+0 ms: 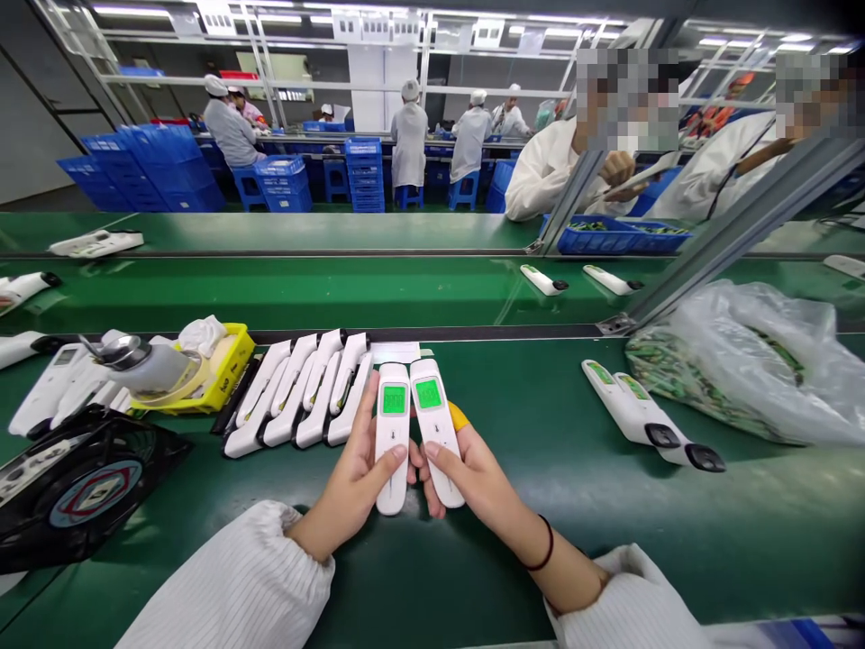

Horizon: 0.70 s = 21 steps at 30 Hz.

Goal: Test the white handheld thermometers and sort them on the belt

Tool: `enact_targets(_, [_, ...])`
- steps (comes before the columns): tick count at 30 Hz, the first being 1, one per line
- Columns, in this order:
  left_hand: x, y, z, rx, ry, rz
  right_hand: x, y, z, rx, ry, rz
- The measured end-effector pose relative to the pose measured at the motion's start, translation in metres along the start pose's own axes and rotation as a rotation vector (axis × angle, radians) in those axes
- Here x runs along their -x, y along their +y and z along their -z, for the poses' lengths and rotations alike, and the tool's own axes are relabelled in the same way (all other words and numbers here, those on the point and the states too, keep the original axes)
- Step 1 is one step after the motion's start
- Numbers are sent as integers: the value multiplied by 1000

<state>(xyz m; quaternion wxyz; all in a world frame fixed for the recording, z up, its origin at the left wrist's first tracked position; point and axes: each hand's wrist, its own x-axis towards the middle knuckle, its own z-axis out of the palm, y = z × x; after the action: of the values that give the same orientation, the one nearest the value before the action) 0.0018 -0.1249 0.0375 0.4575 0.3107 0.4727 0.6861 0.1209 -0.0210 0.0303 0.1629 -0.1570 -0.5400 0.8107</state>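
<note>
Two white infrared thermometers are held side by side above the green bench, their screens glowing green and facing me. My left hand (358,478) is wrapped around the left thermometer (392,424), thumb on its front. The right thermometer (432,419), leaning slightly left at its top, is gripped by my right hand (473,464) with the thumb pressed on its face. A yellow cover shows on a finger of that hand. Just left of my hands, a row of several white thermometers (297,392) lies on the bench. Two more thermometers (639,410) with lit screens lie to the right.
A yellow basket (233,370) with a metal-topped bottle (145,361) stands left, behind a black fan (95,491). At right lies a clear bag (757,361) of small parts. Thermometers lie on the green conveyor (338,293) beyond. A metal post (716,234) slants across the right; co-workers sit opposite.
</note>
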Motion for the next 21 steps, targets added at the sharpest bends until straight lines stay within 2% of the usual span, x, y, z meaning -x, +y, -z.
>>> enact_targets(14, [4,1,-4,58,5,8,9,5,2,42,20,-10])
enact_targets(21, [7,6,-8,74,23,16,5,1,1,33,-25,35])
